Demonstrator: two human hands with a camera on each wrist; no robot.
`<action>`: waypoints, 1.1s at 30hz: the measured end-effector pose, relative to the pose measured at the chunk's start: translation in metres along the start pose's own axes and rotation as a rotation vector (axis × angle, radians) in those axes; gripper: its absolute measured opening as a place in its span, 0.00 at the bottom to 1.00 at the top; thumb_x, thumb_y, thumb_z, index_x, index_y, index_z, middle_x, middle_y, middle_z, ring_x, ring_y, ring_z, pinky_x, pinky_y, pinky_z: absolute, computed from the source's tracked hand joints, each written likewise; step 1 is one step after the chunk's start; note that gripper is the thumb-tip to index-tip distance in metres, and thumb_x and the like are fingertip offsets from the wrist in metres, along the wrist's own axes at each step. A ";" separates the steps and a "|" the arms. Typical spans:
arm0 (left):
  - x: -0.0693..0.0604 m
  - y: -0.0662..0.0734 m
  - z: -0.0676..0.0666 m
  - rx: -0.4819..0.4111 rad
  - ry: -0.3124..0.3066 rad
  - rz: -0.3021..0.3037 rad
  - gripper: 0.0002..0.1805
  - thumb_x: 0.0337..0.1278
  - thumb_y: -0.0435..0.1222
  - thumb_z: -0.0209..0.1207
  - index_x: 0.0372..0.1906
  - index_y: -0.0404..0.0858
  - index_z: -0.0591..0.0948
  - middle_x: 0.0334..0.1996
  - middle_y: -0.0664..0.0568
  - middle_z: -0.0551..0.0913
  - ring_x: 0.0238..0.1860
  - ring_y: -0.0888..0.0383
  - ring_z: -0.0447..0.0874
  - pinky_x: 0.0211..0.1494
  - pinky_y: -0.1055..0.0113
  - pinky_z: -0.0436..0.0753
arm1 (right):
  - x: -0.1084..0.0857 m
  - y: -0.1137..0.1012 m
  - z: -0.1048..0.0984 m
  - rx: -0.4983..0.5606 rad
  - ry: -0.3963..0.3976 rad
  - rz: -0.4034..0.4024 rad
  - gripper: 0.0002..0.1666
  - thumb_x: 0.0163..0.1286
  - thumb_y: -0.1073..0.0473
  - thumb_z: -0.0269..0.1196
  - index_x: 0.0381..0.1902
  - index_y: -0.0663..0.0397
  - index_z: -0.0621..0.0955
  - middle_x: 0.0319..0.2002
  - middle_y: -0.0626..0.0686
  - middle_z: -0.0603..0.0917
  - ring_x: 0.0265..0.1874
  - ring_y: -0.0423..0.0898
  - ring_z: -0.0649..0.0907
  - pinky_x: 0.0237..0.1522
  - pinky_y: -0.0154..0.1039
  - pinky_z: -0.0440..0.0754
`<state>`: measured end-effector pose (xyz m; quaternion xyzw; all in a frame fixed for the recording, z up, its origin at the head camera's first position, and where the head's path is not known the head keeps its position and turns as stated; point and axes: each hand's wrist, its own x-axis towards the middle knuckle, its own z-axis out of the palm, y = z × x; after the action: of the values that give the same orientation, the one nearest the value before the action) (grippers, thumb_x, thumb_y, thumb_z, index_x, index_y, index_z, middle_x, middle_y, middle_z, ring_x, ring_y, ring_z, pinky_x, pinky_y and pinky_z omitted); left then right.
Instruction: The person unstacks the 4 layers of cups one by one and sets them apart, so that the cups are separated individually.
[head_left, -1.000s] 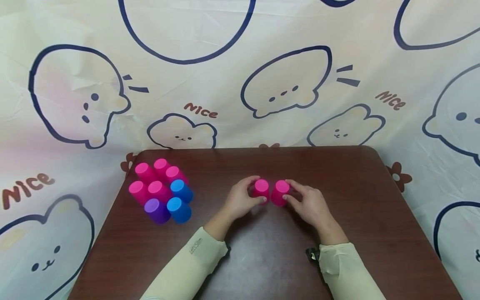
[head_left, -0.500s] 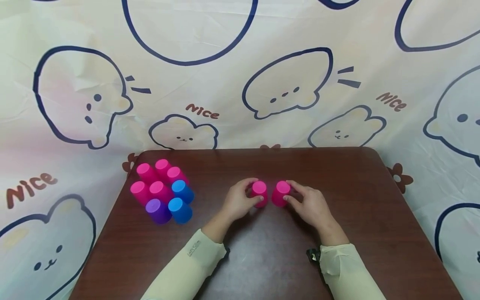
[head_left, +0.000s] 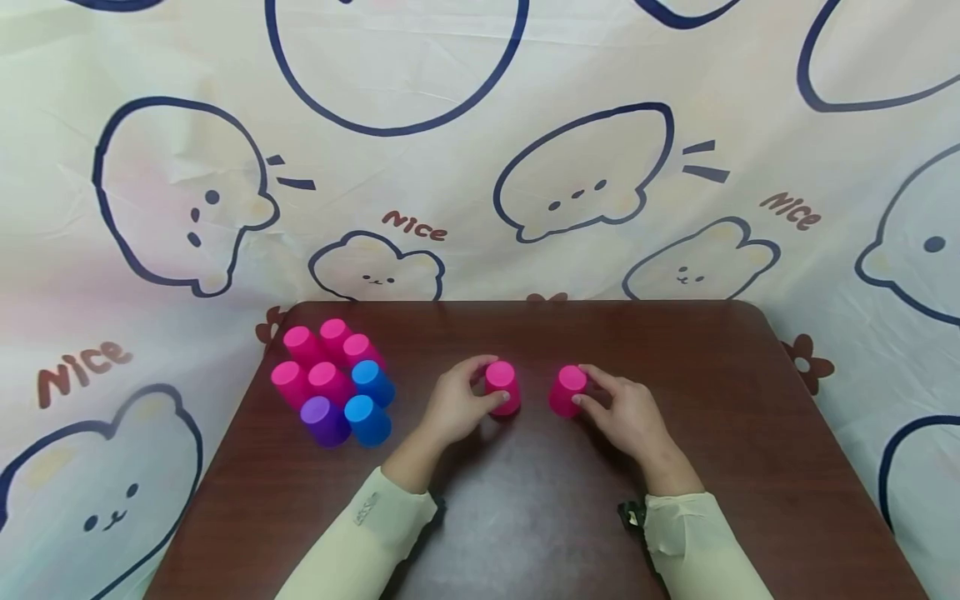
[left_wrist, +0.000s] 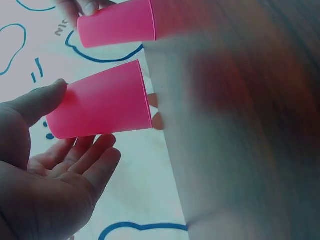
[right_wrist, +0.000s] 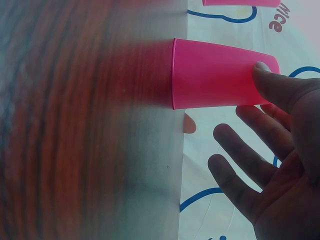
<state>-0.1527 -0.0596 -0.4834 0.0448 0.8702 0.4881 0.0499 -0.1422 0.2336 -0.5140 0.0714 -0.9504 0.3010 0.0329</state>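
Near the middle of the table, my left hand (head_left: 457,404) pinches a pink cup (head_left: 502,387) between thumb and fingers. In the left wrist view this cup (left_wrist: 102,102) is slightly tilted, and its rim looks lifted off the tabletop, apart from its reflection. My right hand (head_left: 630,417) pinches a second pink cup (head_left: 567,392) to the right, mouth down. That cup (right_wrist: 220,75) stands upright with its rim on the table in the right wrist view; the other fingers of the hand are spread below it. A gap separates the two cups.
At the left of the brown table (head_left: 540,533) stands a cluster of upside-down cups: several pink ones (head_left: 332,383), a purple one (head_left: 326,422) and two blue ones (head_left: 368,420). A cartoon-printed cloth (head_left: 465,183) hangs behind and beside the table.
My left hand has moved left with its pink cup, widening the gap between the two cups. The right hand and its cup stay nearly in place. The head view has shifted slightly.
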 end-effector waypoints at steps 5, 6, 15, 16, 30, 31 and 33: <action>-0.008 -0.001 -0.011 0.000 0.027 -0.026 0.37 0.53 0.43 0.78 0.69 0.51 0.77 0.64 0.52 0.81 0.65 0.45 0.80 0.60 0.50 0.85 | 0.001 0.000 -0.001 -0.005 -0.006 -0.001 0.36 0.68 0.46 0.72 0.73 0.38 0.77 0.63 0.60 0.83 0.60 0.64 0.82 0.59 0.66 0.80; -0.010 -0.002 -0.012 0.001 0.033 -0.035 0.37 0.52 0.43 0.78 0.69 0.52 0.77 0.64 0.53 0.81 0.65 0.46 0.80 0.60 0.51 0.85 | 0.001 0.000 -0.001 -0.005 -0.005 -0.002 0.36 0.68 0.46 0.72 0.72 0.38 0.77 0.63 0.60 0.83 0.60 0.64 0.82 0.59 0.66 0.80; -0.023 -0.006 -0.028 -0.001 0.079 -0.078 0.38 0.53 0.43 0.78 0.70 0.52 0.77 0.65 0.53 0.80 0.66 0.45 0.79 0.58 0.50 0.86 | 0.001 0.000 -0.002 -0.008 0.008 -0.015 0.36 0.68 0.47 0.73 0.72 0.40 0.77 0.61 0.60 0.84 0.60 0.64 0.83 0.59 0.66 0.80; -0.025 -0.006 -0.030 0.005 0.086 -0.087 0.38 0.53 0.43 0.78 0.70 0.52 0.76 0.65 0.53 0.80 0.66 0.45 0.79 0.58 0.50 0.86 | 0.001 0.000 -0.002 -0.009 0.007 -0.016 0.35 0.68 0.47 0.73 0.72 0.41 0.77 0.61 0.60 0.84 0.59 0.63 0.83 0.59 0.65 0.80; -0.047 -0.022 -0.058 0.009 0.151 -0.158 0.38 0.54 0.42 0.77 0.71 0.49 0.75 0.68 0.50 0.79 0.68 0.43 0.78 0.56 0.48 0.86 | 0.002 -0.002 0.000 -0.001 -0.010 -0.008 0.36 0.69 0.48 0.72 0.72 0.42 0.77 0.61 0.59 0.85 0.61 0.63 0.82 0.61 0.65 0.79; -0.049 -0.024 -0.060 0.008 0.154 -0.162 0.39 0.54 0.42 0.77 0.71 0.49 0.75 0.68 0.50 0.78 0.68 0.43 0.77 0.56 0.48 0.86 | 0.002 -0.002 0.000 0.000 -0.008 -0.010 0.36 0.69 0.48 0.72 0.72 0.41 0.77 0.61 0.59 0.85 0.60 0.63 0.82 0.61 0.65 0.79; -0.052 -0.027 -0.062 0.007 0.161 -0.167 0.39 0.54 0.42 0.77 0.71 0.48 0.75 0.68 0.49 0.78 0.69 0.42 0.77 0.57 0.47 0.86 | 0.002 -0.002 0.001 0.001 0.001 -0.018 0.35 0.68 0.48 0.73 0.72 0.42 0.77 0.60 0.59 0.85 0.60 0.63 0.83 0.60 0.65 0.79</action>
<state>-0.1105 -0.1326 -0.4726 -0.0672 0.8738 0.4812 0.0205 -0.1440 0.2310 -0.5129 0.0798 -0.9495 0.3014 0.0359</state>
